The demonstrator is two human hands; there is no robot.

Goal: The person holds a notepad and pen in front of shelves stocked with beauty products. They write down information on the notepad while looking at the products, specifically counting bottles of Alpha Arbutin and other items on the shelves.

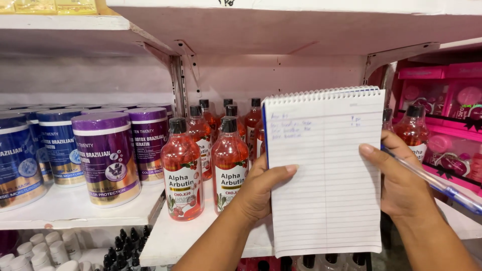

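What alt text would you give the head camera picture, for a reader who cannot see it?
A person's left hand holds up a spiral-bound lined notepad before a white shop shelf, while the right hand steadies its edge and holds a blue pen. Behind stand red bottles with black caps, and purple and blue tubs to the left.

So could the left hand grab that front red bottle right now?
Probably not straight away. The front red bottle stands close beside the left hand with nothing between them, but that hand is busy holding up the notepad, so it would have to let go first.
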